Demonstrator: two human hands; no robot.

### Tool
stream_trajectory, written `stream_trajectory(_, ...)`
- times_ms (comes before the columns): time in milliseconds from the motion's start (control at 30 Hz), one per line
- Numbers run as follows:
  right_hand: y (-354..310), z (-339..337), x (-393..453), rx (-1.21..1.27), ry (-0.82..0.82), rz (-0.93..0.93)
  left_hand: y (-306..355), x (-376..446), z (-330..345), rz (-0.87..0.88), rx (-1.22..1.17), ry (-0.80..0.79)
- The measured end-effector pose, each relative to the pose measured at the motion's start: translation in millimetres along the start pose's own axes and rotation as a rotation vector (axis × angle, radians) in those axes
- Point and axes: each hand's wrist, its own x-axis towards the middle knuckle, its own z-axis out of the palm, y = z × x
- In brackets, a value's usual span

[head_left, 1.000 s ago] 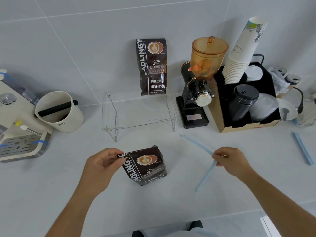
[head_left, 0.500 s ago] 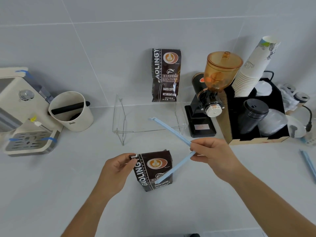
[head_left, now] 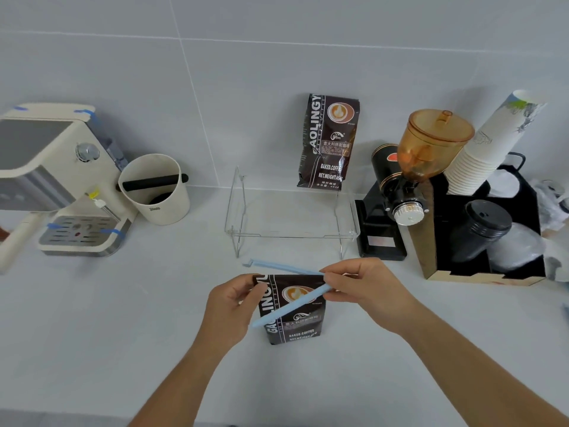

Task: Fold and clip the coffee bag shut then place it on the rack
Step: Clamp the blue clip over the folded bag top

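Observation:
A dark brown coffee bag (head_left: pixel 300 322) stands upright on the white counter, its top folded down. My left hand (head_left: pixel 229 306) pinches the folded top at the bag's left corner. My right hand (head_left: pixel 360 286) holds the hinge end of a light blue sealing clip (head_left: pixel 286 308), which is spread open in a V. One arm of the clip runs behind the bag's top, the other crosses the bag's front diagonally. A clear acrylic rack (head_left: pixel 292 217) stands behind the bag, and a second coffee bag (head_left: pixel 329 143) stands on its back right part against the wall.
An espresso machine (head_left: pixel 58 186) and a cream knock box (head_left: pixel 155 189) stand at the left. A black grinder with an amber hopper (head_left: pixel 409 186) and a box of paper cups and lids (head_left: pixel 486 223) stand at the right.
My right hand has carried the open blue clip leftward and down onto the bag's folded top. My left hand has kept its pinch on the fold. The camera tilted up.

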Motion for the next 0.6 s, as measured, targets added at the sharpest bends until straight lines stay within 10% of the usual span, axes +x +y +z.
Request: stream_trajectory(600, 5, -2, 0, 0.052, -0.067, -0.058, -4, 0, -8, -0.171, -0.295, -0.046)
